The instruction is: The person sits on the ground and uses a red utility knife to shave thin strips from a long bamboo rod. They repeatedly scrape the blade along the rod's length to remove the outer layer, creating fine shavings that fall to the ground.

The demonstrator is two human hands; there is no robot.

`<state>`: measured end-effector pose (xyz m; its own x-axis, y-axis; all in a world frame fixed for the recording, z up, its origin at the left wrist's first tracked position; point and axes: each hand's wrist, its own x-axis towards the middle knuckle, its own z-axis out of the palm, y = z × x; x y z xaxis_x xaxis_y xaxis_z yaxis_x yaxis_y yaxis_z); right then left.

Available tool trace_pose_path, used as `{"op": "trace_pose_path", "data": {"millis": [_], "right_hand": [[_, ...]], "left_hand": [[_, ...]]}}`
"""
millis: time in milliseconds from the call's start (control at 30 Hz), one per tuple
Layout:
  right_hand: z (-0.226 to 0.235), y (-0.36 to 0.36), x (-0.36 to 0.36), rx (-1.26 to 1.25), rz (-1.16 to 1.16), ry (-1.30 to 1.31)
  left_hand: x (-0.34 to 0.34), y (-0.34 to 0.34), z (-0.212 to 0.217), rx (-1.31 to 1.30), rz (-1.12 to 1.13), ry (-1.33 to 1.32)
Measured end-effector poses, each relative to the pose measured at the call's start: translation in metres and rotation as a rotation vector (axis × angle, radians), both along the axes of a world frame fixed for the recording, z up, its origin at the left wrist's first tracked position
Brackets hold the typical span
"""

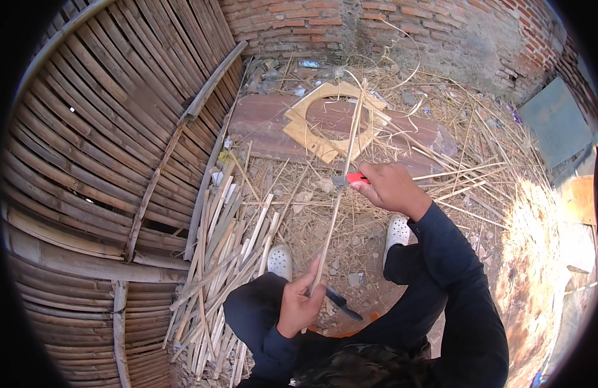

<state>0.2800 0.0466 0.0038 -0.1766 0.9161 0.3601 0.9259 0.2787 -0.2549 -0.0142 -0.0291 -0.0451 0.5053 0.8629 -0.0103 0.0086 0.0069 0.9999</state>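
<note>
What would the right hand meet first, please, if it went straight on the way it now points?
Most likely the thin pale strip: the right hand points leftward, and the blade of its red cutter crosses it in this view, though depth leaves contact unclear.

A frame (pixel 297 129) lay on a board (pixel 257 129) before the brick wall (pixel 299 26). Sticks (pixel 224 258) lay left of the shoes (pixel 279 262); a strip (pixel 333 223) ran forward from the left hand (pixel 301 305).
</note>
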Motion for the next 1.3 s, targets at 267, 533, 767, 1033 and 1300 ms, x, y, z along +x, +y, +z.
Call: {"op": "trace_pose_path", "data": {"millis": [267,533,767,1033,1300], "right_hand": [[0.005,-0.011,-0.004,-0.054,0.029,-0.015],[-0.001,0.000,0.003,0.030,-0.008,-0.024],[-0.032,0.036,0.113,0.134,-0.450,-0.019],[-0.045,0.027,0.092,-0.497,-0.163,0.886],[-0.019,-0.013,-0.006,-1.018,0.722,1.918]], "left_hand": [[-0.003,0.000,0.005,-0.042,0.049,-0.002],[-0.002,0.000,0.004,0.011,0.011,0.111],[-0.014,-0.016,-0.007,-0.034,-0.175,0.206],[-0.007,-0.005,-0.029,-0.035,0.017,0.110],[-0.004,0.007,-0.016,-0.208,0.166,0.031]]}}
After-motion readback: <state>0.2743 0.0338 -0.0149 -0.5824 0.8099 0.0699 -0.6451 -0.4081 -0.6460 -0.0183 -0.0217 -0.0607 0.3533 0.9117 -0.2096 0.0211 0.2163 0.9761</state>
